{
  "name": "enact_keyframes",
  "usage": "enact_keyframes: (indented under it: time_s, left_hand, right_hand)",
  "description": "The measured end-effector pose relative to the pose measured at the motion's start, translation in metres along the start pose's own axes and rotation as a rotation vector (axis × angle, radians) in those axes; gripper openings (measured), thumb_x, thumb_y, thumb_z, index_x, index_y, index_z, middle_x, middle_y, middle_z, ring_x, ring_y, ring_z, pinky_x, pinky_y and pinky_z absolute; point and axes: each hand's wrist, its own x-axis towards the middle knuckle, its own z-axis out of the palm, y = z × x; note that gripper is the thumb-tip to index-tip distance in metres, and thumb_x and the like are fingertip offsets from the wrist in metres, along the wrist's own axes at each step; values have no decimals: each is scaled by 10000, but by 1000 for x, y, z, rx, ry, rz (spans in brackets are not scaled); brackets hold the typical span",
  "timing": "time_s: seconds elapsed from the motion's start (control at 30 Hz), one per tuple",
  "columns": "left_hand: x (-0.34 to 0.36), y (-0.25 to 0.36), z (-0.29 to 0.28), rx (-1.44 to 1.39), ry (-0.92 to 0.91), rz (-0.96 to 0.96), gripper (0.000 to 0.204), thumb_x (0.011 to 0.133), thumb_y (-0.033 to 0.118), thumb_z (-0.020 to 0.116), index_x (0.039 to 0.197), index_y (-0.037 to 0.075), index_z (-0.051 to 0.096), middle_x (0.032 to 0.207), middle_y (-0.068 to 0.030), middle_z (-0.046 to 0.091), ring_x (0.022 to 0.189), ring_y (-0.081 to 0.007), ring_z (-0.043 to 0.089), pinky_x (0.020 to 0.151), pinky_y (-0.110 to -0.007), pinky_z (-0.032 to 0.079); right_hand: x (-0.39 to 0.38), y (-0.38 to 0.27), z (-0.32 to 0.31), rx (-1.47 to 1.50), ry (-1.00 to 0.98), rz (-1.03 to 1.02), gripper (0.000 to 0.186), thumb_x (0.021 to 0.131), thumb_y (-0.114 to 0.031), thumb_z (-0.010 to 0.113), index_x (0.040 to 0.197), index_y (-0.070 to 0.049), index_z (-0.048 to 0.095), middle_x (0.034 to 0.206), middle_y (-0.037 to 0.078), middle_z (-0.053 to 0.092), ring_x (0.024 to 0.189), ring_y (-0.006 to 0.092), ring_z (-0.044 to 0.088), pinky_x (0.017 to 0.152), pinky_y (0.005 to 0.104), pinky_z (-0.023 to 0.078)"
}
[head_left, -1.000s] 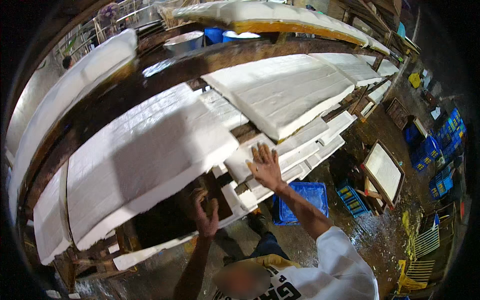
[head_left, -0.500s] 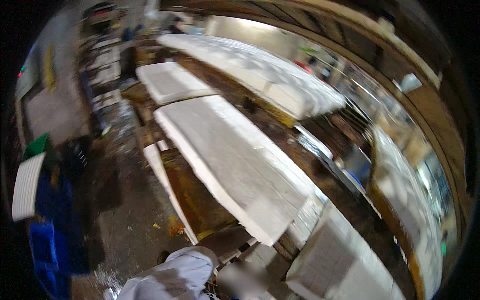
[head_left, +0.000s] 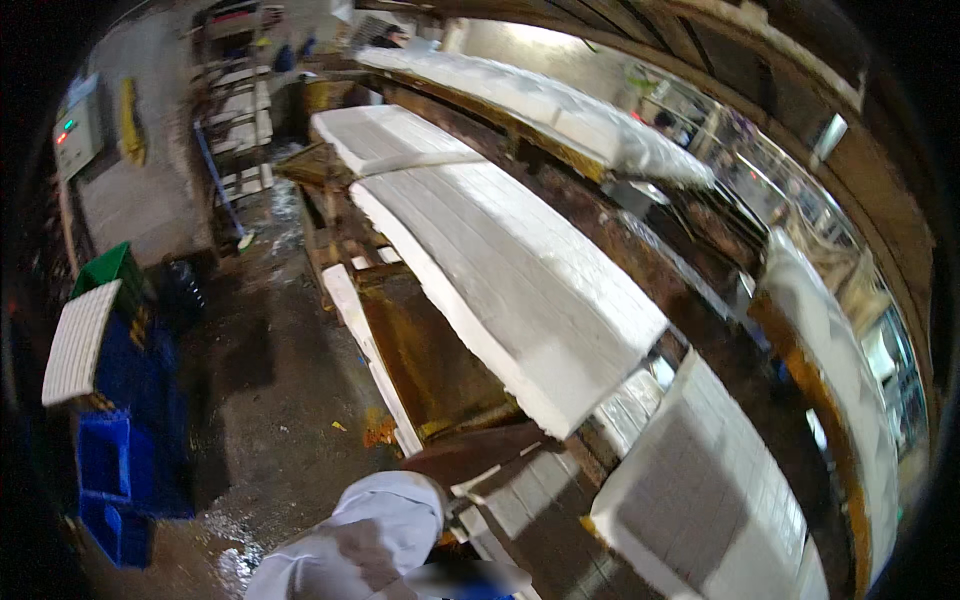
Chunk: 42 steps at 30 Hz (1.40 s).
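Note:
Neither of my hands shows. A pale grey-white sleeve (head_left: pixel 375 525) rises from the lower edge; whose it is I cannot tell, and no hand appears at its end. Beside it a smeared oval patch hides part of the view. Beyond the sleeve lies a long white slab (head_left: pixel 510 270), scored with lines across its top and uneven along its left edge. A shorter white slab (head_left: pixel 395 138) meets its far end. Closer on the right is another slab (head_left: pixel 715 480), marked in a grid and partly shaded.
Blue crates (head_left: pixel 104 455), a green crate (head_left: pixel 104 268) and a white ribbed panel (head_left: pixel 82 345) are at the left. The dark floor (head_left: pixel 270 380) has wet patches. Long pale covered rows stand at the back (head_left: pixel 520 100) and right (head_left: pixel 825 370). A brown beam (head_left: pixel 790 55) crosses overhead.
The whole view has shifted, so the slabs and crates sit farther right and higher in the picture. The picture is sharper now. No slab has visibly been moved.

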Motion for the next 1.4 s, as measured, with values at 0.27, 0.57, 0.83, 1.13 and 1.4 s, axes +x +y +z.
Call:
enact_keyframes:
  time_s: [0.27, 0.57, 0.83, 1.13, 1.4]
  left_hand:
    - [-39, -14, -7, -11, -186, 126, 431, 925, 216, 686, 1262, -23, 566, 1213, -112, 636, 1059, -203, 633, 929, -347, 504]
    - [-65, 2, -19, 15, -714, 127, 549, 934, 452, 617, 1330, 77, 556, 1196, -37, 626, 1090, -168, 568, 983, -344, 428]
    - [20, 77, 29, -75, -1201, 156, 492, 952, 327, 599, 1302, -15, 553, 1220, -88, 622, 1131, -189, 584, 993, -327, 441]
    - [95, 126, 126, 144, -1342, 189, 527, 927, 385, 623, 1300, 19, 553, 1172, -87, 626, 1074, -199, 587, 931, -351, 461]
    - [80, 78, 260, -197, -1836, 122, 579, 970, 510, 493, 1260, 18, 589, 1128, -91, 659, 1017, -190, 620, 877, -334, 497]
  right_hand:
    - [-215, 113, -61, 293, 149, 422, 652, 1022, -343, 434, 1550, -47, 189, 1549, 73, 342, 1362, 210, 408, 1112, 366, 339]
    - [-524, 113, 1, 732, 533, 481, 544, 1014, -330, 479, 1424, 25, 438, 1408, 84, 498, 1309, 184, 458, 1142, 292, 298]
    - [-556, 21, 152, 1271, 1308, 368, 485, 879, -209, 551, 1302, 27, 557, 1192, 85, 641, 1057, 163, 615, 929, 295, 479]
    - [-515, -30, 192, 1166, 1529, 493, 436, 947, -210, 558, 1302, 44, 555, 1165, 82, 651, 1010, 142, 626, 879, 280, 489]
    - [-513, 17, 252, 796, 1762, 760, 407, 975, -299, 562, 1201, 31, 635, 1132, 52, 663, 1000, 101, 610, 880, 264, 472]
